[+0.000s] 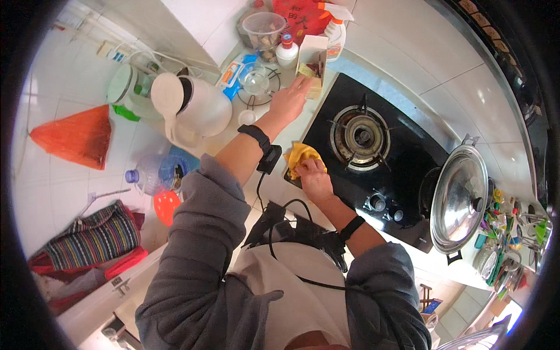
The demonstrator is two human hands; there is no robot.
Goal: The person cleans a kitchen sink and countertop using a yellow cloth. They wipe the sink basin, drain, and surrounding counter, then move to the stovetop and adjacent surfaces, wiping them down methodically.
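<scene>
My right hand (316,180) is closed on a crumpled yellow cloth (302,154), pressed at the near left corner of a black glass gas hob (398,153). My left hand (288,99) reaches to the front end of an open, narrow cardboard box (313,46) with small items inside. Its fingers overlap the box's edge; whether they grip it is unclear. The box stands on the counter beside the hob's far left corner. A round gas burner (362,136) with a pan support lies to the right of both hands.
Behind the box are a spray bottle (336,37), a white bottle with a red cap (287,51) and a clear plastic tub (264,30). Left stand a glass cup (254,81) and a white electric kettle (205,107). A lidded pan (459,199) sits on the hob's right side.
</scene>
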